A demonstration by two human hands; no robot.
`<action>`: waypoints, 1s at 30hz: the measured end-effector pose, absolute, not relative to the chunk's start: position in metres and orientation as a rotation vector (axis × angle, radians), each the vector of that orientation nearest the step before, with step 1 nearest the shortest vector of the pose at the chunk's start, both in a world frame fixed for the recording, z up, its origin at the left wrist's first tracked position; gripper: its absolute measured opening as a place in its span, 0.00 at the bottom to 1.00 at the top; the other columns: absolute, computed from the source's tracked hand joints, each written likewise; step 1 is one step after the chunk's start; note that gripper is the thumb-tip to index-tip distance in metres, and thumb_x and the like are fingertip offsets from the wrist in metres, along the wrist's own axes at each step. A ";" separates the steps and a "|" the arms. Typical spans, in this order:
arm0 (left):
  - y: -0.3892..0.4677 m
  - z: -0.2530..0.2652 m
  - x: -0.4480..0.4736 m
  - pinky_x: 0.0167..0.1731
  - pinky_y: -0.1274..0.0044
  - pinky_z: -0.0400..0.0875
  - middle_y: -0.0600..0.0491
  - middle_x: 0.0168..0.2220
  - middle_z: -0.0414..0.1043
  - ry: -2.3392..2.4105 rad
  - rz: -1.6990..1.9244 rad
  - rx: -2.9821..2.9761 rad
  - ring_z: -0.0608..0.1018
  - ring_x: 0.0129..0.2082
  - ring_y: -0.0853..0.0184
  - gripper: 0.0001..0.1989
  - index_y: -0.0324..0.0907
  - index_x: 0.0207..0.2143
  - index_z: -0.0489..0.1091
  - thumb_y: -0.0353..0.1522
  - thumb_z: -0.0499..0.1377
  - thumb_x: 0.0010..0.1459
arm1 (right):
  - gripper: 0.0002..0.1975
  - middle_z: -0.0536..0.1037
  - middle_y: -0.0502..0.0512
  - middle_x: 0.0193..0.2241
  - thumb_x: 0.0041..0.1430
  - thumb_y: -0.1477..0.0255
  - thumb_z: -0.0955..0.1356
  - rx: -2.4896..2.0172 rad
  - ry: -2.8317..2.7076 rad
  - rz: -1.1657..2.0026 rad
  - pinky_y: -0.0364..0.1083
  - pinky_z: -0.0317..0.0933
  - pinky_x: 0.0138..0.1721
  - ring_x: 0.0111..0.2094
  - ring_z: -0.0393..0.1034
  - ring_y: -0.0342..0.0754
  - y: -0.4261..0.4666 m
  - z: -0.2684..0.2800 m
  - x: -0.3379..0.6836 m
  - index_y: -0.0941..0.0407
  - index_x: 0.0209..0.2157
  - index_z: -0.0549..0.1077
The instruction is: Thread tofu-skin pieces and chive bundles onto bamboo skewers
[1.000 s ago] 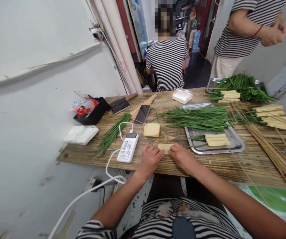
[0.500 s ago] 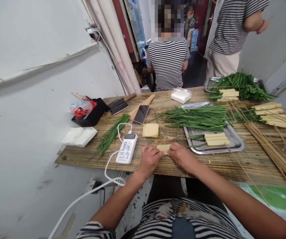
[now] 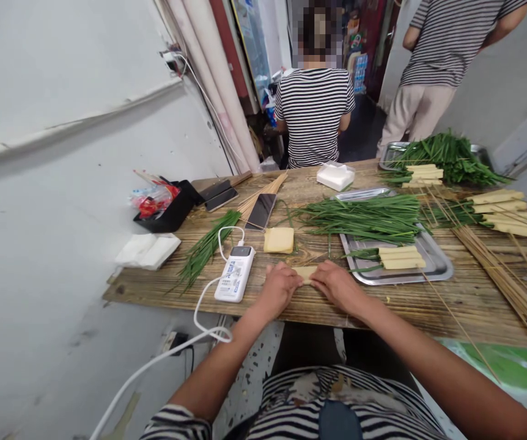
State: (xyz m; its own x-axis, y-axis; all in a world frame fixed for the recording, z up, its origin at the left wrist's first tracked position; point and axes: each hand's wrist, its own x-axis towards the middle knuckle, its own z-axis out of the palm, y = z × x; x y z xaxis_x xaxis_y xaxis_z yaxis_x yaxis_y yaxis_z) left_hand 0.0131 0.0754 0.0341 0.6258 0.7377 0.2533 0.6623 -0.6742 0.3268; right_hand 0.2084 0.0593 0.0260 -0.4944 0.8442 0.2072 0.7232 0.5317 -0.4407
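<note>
Between my hands, on the wooden table, lies a pale yellow tofu-skin sheet being rolled. My left hand has its fingers curled over the sheet's left end. The right end is pinched by my right hand. Just beyond my hands sits a stack of square tofu-skin sheets. On the metal tray to the right, finished rolls with green ends lie on a skewer, and long green chives rest across its far side.
At left are a power bank with a white cable, a phone, more chives, tissues and a black box. Bamboo skewers and skewered rolls lie at right. Two people are beyond the table.
The sheet between my hands looks slightly narrower, my fingers still on its ends. The person at the far right has turned and shifted right.
</note>
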 end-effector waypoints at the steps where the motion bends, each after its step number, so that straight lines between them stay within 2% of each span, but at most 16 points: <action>1: 0.077 0.035 0.013 0.36 0.71 0.55 0.53 0.30 0.75 1.154 0.526 2.640 0.68 0.35 0.65 0.10 0.46 0.32 0.77 0.32 0.55 0.61 | 0.13 0.71 0.56 0.27 0.63 0.72 0.62 -1.295 -2.387 0.404 0.45 0.55 0.35 0.33 0.61 0.47 0.059 0.027 0.208 0.59 0.30 0.76; 6: 0.077 0.031 0.011 0.36 0.71 0.56 0.53 0.32 0.75 1.191 0.563 2.614 0.68 0.36 0.65 0.08 0.48 0.33 0.77 0.33 0.57 0.60 | 0.12 0.71 0.56 0.28 0.62 0.73 0.64 -1.293 -2.395 0.498 0.45 0.55 0.35 0.34 0.61 0.47 0.063 0.031 0.211 0.59 0.28 0.77; 11: 0.069 0.019 0.008 0.36 0.71 0.56 0.52 0.34 0.76 1.198 0.757 2.682 0.71 0.36 0.65 0.10 0.45 0.42 0.74 0.32 0.54 0.62 | 0.09 0.71 0.54 0.27 0.58 0.74 0.67 -1.282 -2.344 0.573 0.44 0.54 0.36 0.34 0.61 0.46 0.070 0.035 0.212 0.58 0.26 0.77; 16: 0.063 0.014 0.004 0.42 0.69 0.54 0.52 0.38 0.76 1.181 0.776 2.891 0.71 0.42 0.65 0.10 0.46 0.43 0.72 0.31 0.52 0.64 | 0.08 0.73 0.54 0.25 0.57 0.75 0.68 -1.265 -2.398 0.604 0.45 0.51 0.36 0.31 0.61 0.45 0.076 0.035 0.213 0.58 0.26 0.78; 19: 0.063 0.013 0.002 0.44 0.68 0.53 0.51 0.42 0.75 1.147 0.788 2.974 0.70 0.47 0.63 0.11 0.46 0.42 0.71 0.31 0.50 0.64 | 0.07 0.75 0.54 0.27 0.57 0.74 0.68 -1.327 -2.383 0.616 0.45 0.49 0.37 0.33 0.62 0.46 0.077 0.037 0.213 0.56 0.28 0.79; 24: 0.064 0.012 0.002 0.44 0.69 0.54 0.51 0.40 0.74 1.068 0.735 3.003 0.70 0.45 0.64 0.13 0.45 0.48 0.68 0.30 0.48 0.65 | 0.06 0.77 0.54 0.29 0.56 0.74 0.68 -1.362 -2.409 0.608 0.46 0.47 0.38 0.36 0.64 0.47 0.079 0.041 0.213 0.56 0.28 0.79; 27: 0.064 0.012 0.003 0.46 0.68 0.53 0.50 0.43 0.73 1.072 0.724 3.024 0.69 0.47 0.62 0.13 0.46 0.47 0.69 0.31 0.48 0.65 | 0.07 0.77 0.54 0.28 0.56 0.74 0.68 -1.346 -2.454 0.584 0.46 0.46 0.37 0.35 0.64 0.47 0.082 0.041 0.213 0.56 0.26 0.78; 30: 0.066 0.010 0.005 0.45 0.69 0.55 0.50 0.40 0.74 1.005 0.740 3.029 0.69 0.44 0.64 0.12 0.44 0.45 0.69 0.31 0.49 0.65 | 0.08 0.77 0.54 0.27 0.56 0.74 0.68 -1.354 -2.472 0.581 0.46 0.46 0.36 0.35 0.64 0.47 0.084 0.040 0.213 0.56 0.25 0.78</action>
